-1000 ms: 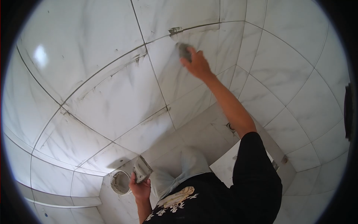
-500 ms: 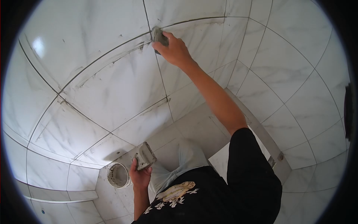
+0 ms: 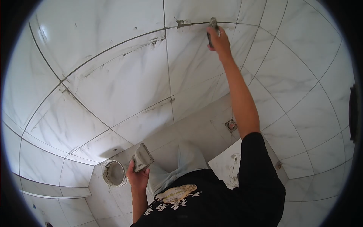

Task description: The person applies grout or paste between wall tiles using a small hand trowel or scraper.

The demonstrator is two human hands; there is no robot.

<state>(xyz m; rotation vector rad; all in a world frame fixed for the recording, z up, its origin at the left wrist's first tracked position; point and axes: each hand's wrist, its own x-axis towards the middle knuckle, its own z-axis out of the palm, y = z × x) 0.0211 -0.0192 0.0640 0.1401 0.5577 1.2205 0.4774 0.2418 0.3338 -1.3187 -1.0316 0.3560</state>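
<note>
My right hand reaches up to the tiled wall, fingers closed around a small grey scraper covered in grout. Its edge meets the upper horizontal joint, near the right end of the wall. Left of it, a dark smear of wet grout lies across the joint. Low down, in front of my legs, my left hand grips a boxy grey container caked with grout. What is inside the container cannot be made out.
A white bucket with grout-stained insides stands on the floor left of my left hand. A pipe stub rises from a floor opening by the wall. A pale, smeared board lies beside my leg. Another tiled wall closes the right side.
My right hand has moved right along the upper joint with the scraper. A dark grout smear now shows on the joint behind it. My left hand still holds the container.
</note>
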